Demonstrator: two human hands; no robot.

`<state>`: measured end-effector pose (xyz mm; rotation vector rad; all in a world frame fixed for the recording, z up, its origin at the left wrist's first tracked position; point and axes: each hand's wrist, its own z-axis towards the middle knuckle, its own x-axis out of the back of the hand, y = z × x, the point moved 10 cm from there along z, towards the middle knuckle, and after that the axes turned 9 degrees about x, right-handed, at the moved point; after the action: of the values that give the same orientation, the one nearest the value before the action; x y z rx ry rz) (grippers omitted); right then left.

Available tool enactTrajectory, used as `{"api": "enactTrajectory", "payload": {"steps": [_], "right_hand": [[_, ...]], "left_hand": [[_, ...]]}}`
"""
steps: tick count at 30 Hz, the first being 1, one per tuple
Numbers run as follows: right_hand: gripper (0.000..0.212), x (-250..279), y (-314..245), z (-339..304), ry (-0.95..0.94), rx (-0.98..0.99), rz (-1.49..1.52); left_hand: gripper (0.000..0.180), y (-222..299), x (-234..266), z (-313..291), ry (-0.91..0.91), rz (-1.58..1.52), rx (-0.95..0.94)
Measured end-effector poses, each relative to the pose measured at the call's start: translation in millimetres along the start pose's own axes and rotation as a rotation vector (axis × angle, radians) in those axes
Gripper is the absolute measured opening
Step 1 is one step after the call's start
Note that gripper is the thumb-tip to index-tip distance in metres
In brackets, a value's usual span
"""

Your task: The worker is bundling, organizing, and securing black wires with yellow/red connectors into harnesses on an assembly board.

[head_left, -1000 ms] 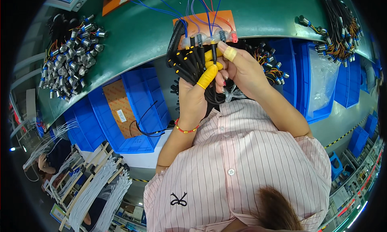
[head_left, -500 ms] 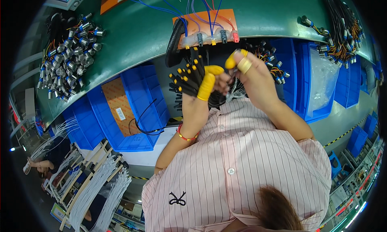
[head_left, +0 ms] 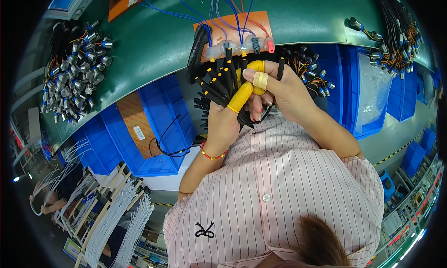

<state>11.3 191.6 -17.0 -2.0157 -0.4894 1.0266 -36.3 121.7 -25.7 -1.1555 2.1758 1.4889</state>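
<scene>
- Left hand point(head_left: 223, 121), yellow cot on thumb, closed around bundle of black cables point(head_left: 219, 84), held at chest, just below orange test fixture point(head_left: 233, 33) on green surface point(head_left: 153, 49).
- Right hand point(head_left: 279, 89) pinching one cable end.
- Progress, judged: most cables in hand, not plugged into fixture.

Your left hand point(head_left: 223, 123) wears a yellow finger cot and a red-and-gold bracelet point(head_left: 213, 155), and your right hand point(head_left: 279, 89) has yellow cots too, both around black cables point(head_left: 219, 82) with yellow-orange tips. Your shirt point(head_left: 279, 203) is pale pink with thin dark stripes and a small black emblem. The worktop point(head_left: 153, 44) is green, carrying an orange board point(head_left: 233, 30) with blue and red wires, beside blue bins point(head_left: 163, 123) and silver connectors point(head_left: 77, 72).
</scene>
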Motion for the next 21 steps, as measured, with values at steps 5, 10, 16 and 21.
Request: {"api": "enactTrajectory", "payload": {"steps": [5, 10, 16, 21], "right_hand": [[0.028, 3.4, 5.0, 1.3, 0.01, -0.041, -0.002], [0.029, 4.5, 5.2, 9.0, 0.021, -0.018, -0.006], [0.03, 1.6, 5.6, 8.9, 0.028, -0.03, 0.056], [0.029, 1.5, 3.3, 7.6, 0.055, -0.005, 0.082]], "left_hand": [[0.023, -4.0, 5.8, 0.9, 0.017, -0.061, 0.004], [0.016, -3.4, 8.7, 2.6, 0.06, -0.076, -0.019], [0.024, -7.8, 15.4, -0.2, 0.094, -0.054, -0.019], [0.023, -3.7, 12.1, 1.7, 0.07, -0.036, -0.026]]}}
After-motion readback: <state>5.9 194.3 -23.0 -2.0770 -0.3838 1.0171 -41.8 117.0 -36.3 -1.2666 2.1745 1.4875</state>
